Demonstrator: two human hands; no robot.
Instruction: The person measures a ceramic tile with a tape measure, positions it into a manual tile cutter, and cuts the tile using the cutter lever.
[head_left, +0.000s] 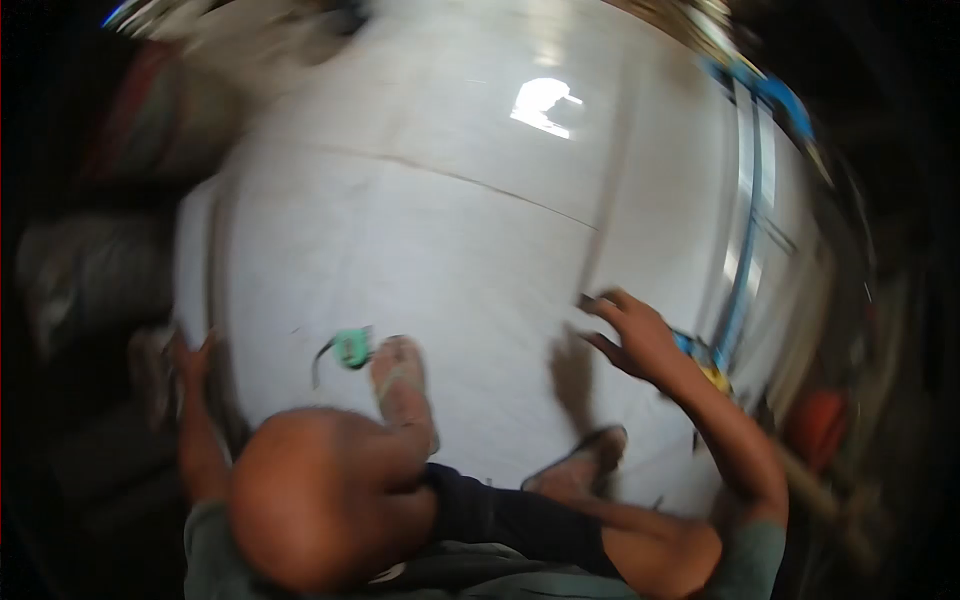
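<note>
At the left side of a large white panel [480, 280], my left hand [193, 360] grips its edge, the thumb on the near side and the fingers towards the outer side; blur softens the detail. My right hand [640, 335] hovers above the panel's right part, casting a shadow. Its thumb and bent fingers are apart, with a dark spot at one fingertip that I cannot make out. A green tape measure [352, 347] lies on the panel beside my bare-looking left foot [400, 380], a short dark strap or tape end curling from it.
My right foot [585, 465], in a sandal, also rests on the panel. Blue-and-white strips [745, 230] run along the right side, near a yellow-and-blue item [712, 372]. Sacks [95, 270] stand at left; a red round object [815, 430] is at right.
</note>
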